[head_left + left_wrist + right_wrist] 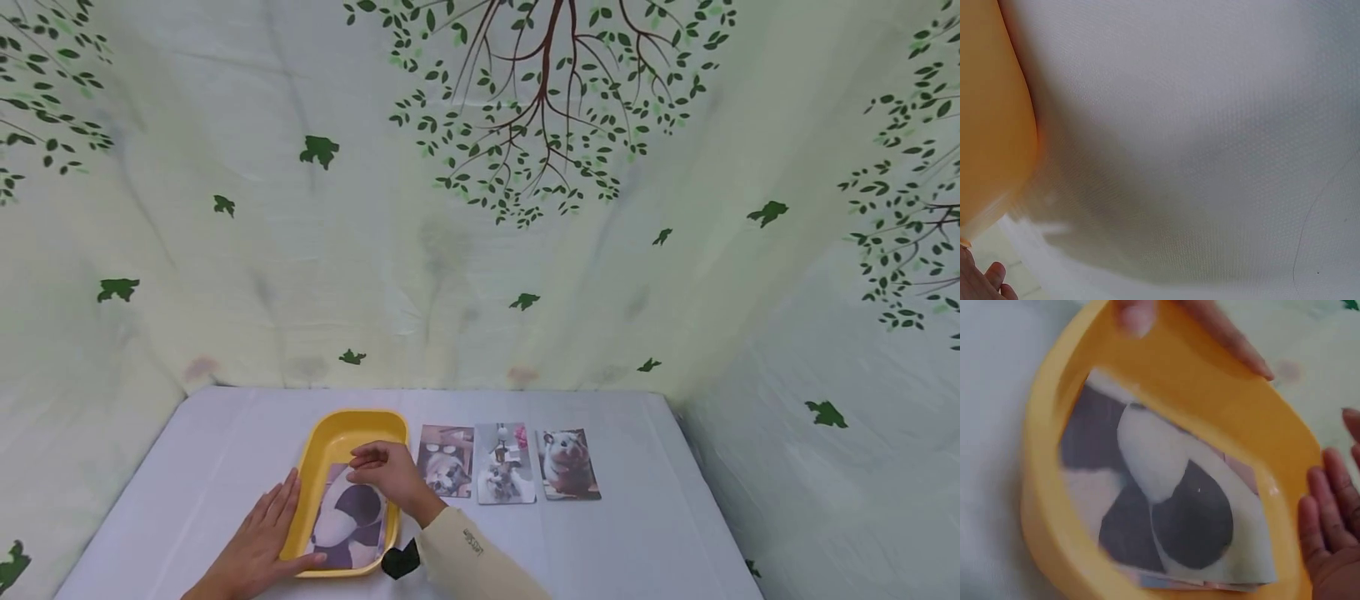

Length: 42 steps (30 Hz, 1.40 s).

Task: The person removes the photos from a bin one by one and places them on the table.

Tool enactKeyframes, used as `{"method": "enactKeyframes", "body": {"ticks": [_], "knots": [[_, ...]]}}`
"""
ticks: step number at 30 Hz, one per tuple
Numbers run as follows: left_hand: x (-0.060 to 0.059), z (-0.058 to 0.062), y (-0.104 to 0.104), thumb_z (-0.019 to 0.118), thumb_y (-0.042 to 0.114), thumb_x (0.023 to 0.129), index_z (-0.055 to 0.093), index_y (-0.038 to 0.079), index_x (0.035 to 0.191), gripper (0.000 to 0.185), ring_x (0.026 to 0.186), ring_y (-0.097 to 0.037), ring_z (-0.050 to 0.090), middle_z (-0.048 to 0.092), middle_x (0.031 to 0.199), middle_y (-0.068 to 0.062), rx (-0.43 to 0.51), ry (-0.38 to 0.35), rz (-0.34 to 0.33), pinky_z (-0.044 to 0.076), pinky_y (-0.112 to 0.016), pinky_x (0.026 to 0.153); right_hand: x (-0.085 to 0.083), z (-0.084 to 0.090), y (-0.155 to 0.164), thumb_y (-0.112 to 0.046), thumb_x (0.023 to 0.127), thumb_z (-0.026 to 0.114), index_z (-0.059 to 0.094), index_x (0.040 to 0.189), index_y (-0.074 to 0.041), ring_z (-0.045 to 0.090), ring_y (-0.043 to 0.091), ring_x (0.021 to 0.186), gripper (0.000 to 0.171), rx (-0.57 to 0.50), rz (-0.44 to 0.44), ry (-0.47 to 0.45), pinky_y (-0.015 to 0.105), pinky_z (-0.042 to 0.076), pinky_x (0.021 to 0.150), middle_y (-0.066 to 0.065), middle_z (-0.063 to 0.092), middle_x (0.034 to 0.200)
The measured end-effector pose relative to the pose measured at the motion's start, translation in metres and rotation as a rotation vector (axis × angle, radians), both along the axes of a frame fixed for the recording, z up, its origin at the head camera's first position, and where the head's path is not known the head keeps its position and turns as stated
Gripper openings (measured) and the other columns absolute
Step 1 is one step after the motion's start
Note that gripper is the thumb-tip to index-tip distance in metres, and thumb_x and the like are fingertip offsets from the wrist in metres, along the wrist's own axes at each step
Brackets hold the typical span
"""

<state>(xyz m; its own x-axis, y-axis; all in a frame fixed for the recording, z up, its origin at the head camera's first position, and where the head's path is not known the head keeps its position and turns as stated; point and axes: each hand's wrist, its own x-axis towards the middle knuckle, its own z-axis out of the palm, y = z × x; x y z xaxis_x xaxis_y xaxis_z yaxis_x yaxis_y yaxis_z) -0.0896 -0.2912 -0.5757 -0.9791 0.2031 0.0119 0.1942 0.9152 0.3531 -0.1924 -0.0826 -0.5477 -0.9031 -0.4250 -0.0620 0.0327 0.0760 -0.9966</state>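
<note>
A yellow tray (365, 419) stands on the left part of the table. In it lies a picture card (336, 527) with large black and white patches; the right wrist view shows edges of other cards beneath that card (1154, 447). My left hand (262, 533) rests along the tray's left side, fingers straight, its thumb over the near rim. Above the tray's right side hovers my right hand (397, 477), fingers loosely bent, nothing seen in it. The right wrist view shows these fingers (1329, 519) beside the far end, apart from the card.
Right of the tray lie three animal picture cards in a row: a furry animal card (446, 461), a kitten-like card (506, 463) and a hamster card (568, 464). A small black object (401, 560) sits by my right sleeve. A leaf-patterned cloth (450, 275) hangs behind the white-covered table (630, 542).
</note>
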Motion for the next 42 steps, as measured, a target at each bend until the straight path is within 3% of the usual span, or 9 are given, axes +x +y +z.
{"method": "enactKeyframes", "body": {"ticks": [2, 5, 13, 18, 21, 28, 37, 42], "knots": [[0.000, 0.000, 0.000, 0.064, 0.065, 0.078, 0.003, -0.003, 0.152, 0.118, 0.136, -0.043, 0.020, 0.000, 0.161, -0.015, -0.008, 0.002, 0.000, -0.024, -0.020, 0.105, 0.001, 0.000, -0.006, 0.005, 0.081, 0.072, 0.071, 0.104, -0.001, 0.066, 0.011, 0.076, 0.023, -0.059, -0.016, -0.075, 0.027, 0.056, 0.075, 0.020, 0.069, 0.096], [0.001, 0.000, 0.001, 0.064, 0.065, 0.078, 0.004, -0.004, 0.152, 0.118, 0.136, -0.043, 0.020, 0.002, 0.161, -0.017, -0.012, 0.006, 0.001, -0.023, -0.020, 0.105, 0.001, -0.003, -0.015, 0.010, 0.079, 0.072, 0.070, 0.102, 0.003, 0.065, 0.012, 0.072, 0.024, -0.081, -0.080, -0.101, 0.028, 0.057, 0.073, 0.024, 0.068, 0.095], [0.000, -0.003, -0.001, 0.064, 0.064, 0.078, 0.003, 0.000, 0.153, 0.117, 0.136, -0.043, 0.021, 0.005, 0.161, -0.015, -0.025, 0.033, -0.004, -0.022, -0.019, 0.105, 0.002, -0.011, -0.031, 0.006, 0.077, 0.074, 0.070, 0.101, 0.004, 0.058, 0.007, 0.072, 0.025, 0.034, -0.234, -0.084, 0.023, 0.053, 0.070, 0.011, 0.068, 0.089], [0.001, -0.003, -0.002, 0.065, 0.065, 0.077, 0.004, 0.000, 0.153, 0.117, 0.135, -0.042, 0.023, 0.007, 0.161, -0.014, -0.024, 0.039, -0.003, -0.022, -0.016, 0.103, 0.002, -0.015, -0.039, 0.003, 0.076, 0.076, 0.071, 0.100, -0.002, 0.059, 0.012, 0.081, 0.026, 0.118, -0.282, -0.095, 0.032, 0.053, 0.078, 0.004, 0.066, 0.092], [0.001, -0.004, -0.003, 0.065, 0.064, 0.077, 0.005, 0.000, 0.153, 0.116, 0.135, -0.040, 0.024, 0.006, 0.161, -0.013, -0.032, 0.066, -0.011, -0.021, -0.016, 0.104, 0.002, -0.018, -0.041, -0.001, 0.076, 0.079, 0.072, 0.101, -0.007, 0.061, 0.016, 0.088, 0.027, 0.216, -0.283, -0.066, 0.036, 0.053, 0.082, 0.000, 0.066, 0.097], [0.003, -0.003, -0.003, 0.066, 0.063, 0.078, 0.006, 0.000, 0.153, 0.115, 0.134, -0.040, 0.025, 0.003, 0.162, -0.010, -0.040, 0.104, -0.023, -0.020, -0.016, 0.105, 0.005, -0.019, -0.043, -0.014, 0.074, 0.082, 0.072, 0.100, -0.014, 0.058, 0.015, 0.085, 0.028, 0.465, -0.267, 0.000, 0.032, 0.053, 0.080, -0.004, 0.067, 0.097], [0.002, 0.000, -0.001, 0.063, 0.065, 0.078, 0.009, -0.002, 0.153, 0.114, 0.138, -0.042, 0.020, 0.010, 0.160, -0.016, -0.014, 0.021, 0.009, -0.021, -0.024, 0.109, 0.006, -0.019, -0.047, -0.021, 0.075, 0.082, 0.072, 0.104, -0.018, 0.055, 0.019, 0.093, 0.030, 0.524, -0.251, 0.001, 0.036, 0.050, 0.087, -0.007, 0.067, 0.100], [0.003, -0.002, -0.002, 0.063, 0.065, 0.078, 0.009, -0.001, 0.153, 0.113, 0.140, -0.039, 0.017, 0.007, 0.161, -0.013, -0.030, 0.054, 0.006, -0.020, -0.023, 0.109, 0.007, -0.020, -0.046, -0.023, 0.077, 0.081, 0.072, 0.105, -0.020, 0.053, 0.017, 0.097, 0.030, 0.530, -0.227, 0.026, 0.037, 0.047, 0.092, -0.009, 0.067, 0.101]]}}
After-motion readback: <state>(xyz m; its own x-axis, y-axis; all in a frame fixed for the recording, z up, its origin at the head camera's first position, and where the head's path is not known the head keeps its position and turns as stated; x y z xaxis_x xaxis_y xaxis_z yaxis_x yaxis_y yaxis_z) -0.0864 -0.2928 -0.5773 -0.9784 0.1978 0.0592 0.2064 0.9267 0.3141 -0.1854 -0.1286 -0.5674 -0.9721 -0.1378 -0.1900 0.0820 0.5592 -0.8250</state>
